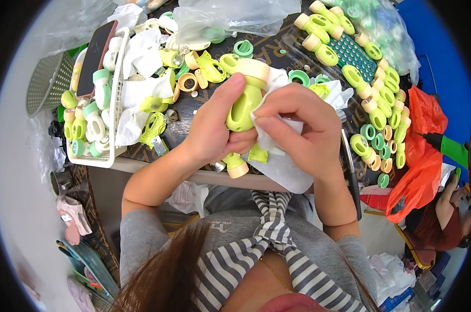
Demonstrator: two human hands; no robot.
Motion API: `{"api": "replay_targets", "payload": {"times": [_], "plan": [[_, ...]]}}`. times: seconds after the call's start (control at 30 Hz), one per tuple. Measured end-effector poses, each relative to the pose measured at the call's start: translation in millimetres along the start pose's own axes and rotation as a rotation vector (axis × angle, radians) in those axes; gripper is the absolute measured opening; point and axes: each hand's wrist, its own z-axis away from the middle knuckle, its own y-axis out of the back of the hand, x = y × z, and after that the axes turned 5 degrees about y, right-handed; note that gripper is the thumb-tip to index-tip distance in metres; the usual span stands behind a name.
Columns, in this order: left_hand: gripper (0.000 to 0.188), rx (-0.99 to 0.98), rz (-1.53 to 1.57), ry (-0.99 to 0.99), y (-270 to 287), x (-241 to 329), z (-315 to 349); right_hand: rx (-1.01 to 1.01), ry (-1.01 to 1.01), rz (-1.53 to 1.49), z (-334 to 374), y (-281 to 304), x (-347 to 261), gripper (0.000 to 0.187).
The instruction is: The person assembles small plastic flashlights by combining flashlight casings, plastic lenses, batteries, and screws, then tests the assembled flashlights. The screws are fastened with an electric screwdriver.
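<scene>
My left hand (pixel 209 122) is closed around a lime-green toy flashlight (pixel 245 104) with a peach-coloured head, tilted with the head pointing away from me. A white wipe (pixel 265 136) is pinched in my right hand (pixel 311 127) and pressed against the right side of the flashlight's body. Just below my hands, a second flashlight (pixel 236 165) lies at the table's near edge, its body partly hidden. Beside it is a loose lime-green shell piece (pixel 258 154). A white sheet (pixel 287 174) hangs over the edge under my right wrist.
On the left, a white basket (pixel 113 148) holds several flashlights and a dark phone (pixel 96 60). Loose shells, rings and wipes litter the table's middle. Assembled flashlights (pixel 373 112) crowd the right side around a green dotted tray (pixel 352 56). A red plastic bag (pixel 412 156) hangs at the right edge.
</scene>
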Motion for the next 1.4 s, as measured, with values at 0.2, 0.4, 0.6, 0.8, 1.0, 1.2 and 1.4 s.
{"api": "replay_targets", "payload": {"times": [0.2, 0.4, 0.6, 0.8, 1.0, 1.2, 1.4], "plan": [[0.052, -0.249, 0.167, 0.072, 4.5, 7.2, -0.8, 0.119, -0.195, -0.357, 1.6, -1.9, -3.6, 0.009], [0.051, -0.358, 0.19, 0.043, 12.5, 2.1, -3.3, 0.139, -0.198, -0.313, 3.0, -6.2, -0.4, 0.01], [0.05, -0.22, 0.141, 0.048, 8.7, 1.6, -1.2, 0.074, 0.022, -0.079, 2.1, -6.3, 3.7, 0.012], [0.042, 0.015, 0.107, -0.111, -1.7, -2.8, -0.4, 0.111, 0.009, -0.101, 2.1, -13.0, -0.3, 0.013], [0.041, 0.022, 0.026, -0.212, 4.1, -10.2, -2.8, 0.047, 0.015, -0.066, 1.9, -14.3, 7.7, 0.015], [0.045, 0.061, -0.085, -0.254, -3.2, -8.0, 5.1, 0.084, -0.327, -0.351, 3.1, -16.3, -1.8, 0.028], [0.047, 0.002, -0.191, -0.34, 0.6, -10.7, 4.5, 0.078, -0.247, -0.299, 2.6, -18.7, -0.2, 0.029]]}}
